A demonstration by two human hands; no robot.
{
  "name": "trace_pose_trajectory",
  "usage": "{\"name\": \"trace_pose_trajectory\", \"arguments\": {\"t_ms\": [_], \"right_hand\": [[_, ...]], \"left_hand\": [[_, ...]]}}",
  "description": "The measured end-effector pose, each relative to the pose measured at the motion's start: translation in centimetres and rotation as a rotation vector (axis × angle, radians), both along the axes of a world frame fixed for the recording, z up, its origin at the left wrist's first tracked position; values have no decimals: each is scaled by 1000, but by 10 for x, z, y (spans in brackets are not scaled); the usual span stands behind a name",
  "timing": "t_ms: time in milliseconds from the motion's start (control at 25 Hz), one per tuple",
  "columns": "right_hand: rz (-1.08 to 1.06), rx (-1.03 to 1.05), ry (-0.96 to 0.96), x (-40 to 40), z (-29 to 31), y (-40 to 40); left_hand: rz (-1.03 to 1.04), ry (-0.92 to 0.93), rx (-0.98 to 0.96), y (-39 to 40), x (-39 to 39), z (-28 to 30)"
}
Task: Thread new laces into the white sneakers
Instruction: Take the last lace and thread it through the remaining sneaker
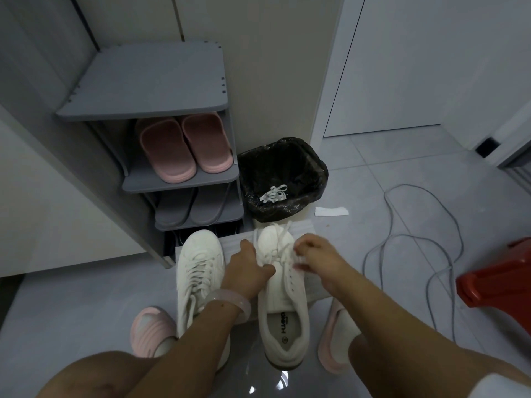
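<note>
tiled floor (373, 173) | sneaker (283, 300) under both hands | lace (280, 248) pinched

Grey shoe rack (161, 90): pink slippers (184, 147) on middle shelf, grey slippers (189, 208) below. Black-lined bin (283, 179) beside rack, holding a white lace (273, 193). Grey cable (413, 245) looped on floor. Red stool (500, 280) at right.

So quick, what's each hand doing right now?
Left hand: grips the right sneaker at its laces.
Right hand: pinches the lace, though blurred.
</note>
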State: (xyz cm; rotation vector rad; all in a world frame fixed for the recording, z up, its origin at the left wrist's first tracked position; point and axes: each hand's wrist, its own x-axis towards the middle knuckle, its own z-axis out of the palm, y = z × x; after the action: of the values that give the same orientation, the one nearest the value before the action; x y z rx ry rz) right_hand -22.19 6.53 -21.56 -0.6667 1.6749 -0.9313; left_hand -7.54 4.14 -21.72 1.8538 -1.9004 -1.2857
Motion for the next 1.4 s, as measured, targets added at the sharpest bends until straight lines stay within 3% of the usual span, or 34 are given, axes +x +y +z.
{"name": "trace_pose_trajectory", "arguments": {"t_ms": [80, 160, 320, 400, 480, 560, 680, 760, 800, 920, 1040, 1120, 1280, 1400], "right_hand": [[-315, -77, -392, -20, 17, -6], [-471, -179, -630, -41, 40, -12], [-825, -589, -1019, -97, 82, -8], [-984, -746, -1105, -128, 92, 4], [-1003, -623, -876, -140, 88, 7], [-802, -317, -319, -128, 70, 2], [-3, -29, 530, -71, 35, -8], [506, 37, 780, -27, 8, -4], [656, 59, 846, -9, -1, 0], [705, -5, 1095, 14, -7, 4], [764, 9, 1201, 17, -5, 3], [776, 14, 1139, 20, -8, 6], [675, 96, 766, 10, -5, 5], [732, 152, 735, 8, -2, 7]], "left_hand": [[5, -5, 3, -1, 1, 1], [6, -5, 17, -2, 1, 0], [40, 5, 33, -2, 5, -3], [43, 9, 45, -4, 6, -6], [33, 15, 63, -4, 6, -7], [-15, -12, 50, -3, 4, -10], [-34, -31, 31, -5, 2, -19], [72, 42, 84, -9, 1, -25], [127, 73, 104, -13, 0, -28], [141, 79, 45, -19, -7, -32], [141, 92, -65, -26, -12, -33], [138, 116, -45, -27, -16, -26], [386, 539, 249, -31, -23, 4], [458, 722, 160, -46, -13, 30]]}}
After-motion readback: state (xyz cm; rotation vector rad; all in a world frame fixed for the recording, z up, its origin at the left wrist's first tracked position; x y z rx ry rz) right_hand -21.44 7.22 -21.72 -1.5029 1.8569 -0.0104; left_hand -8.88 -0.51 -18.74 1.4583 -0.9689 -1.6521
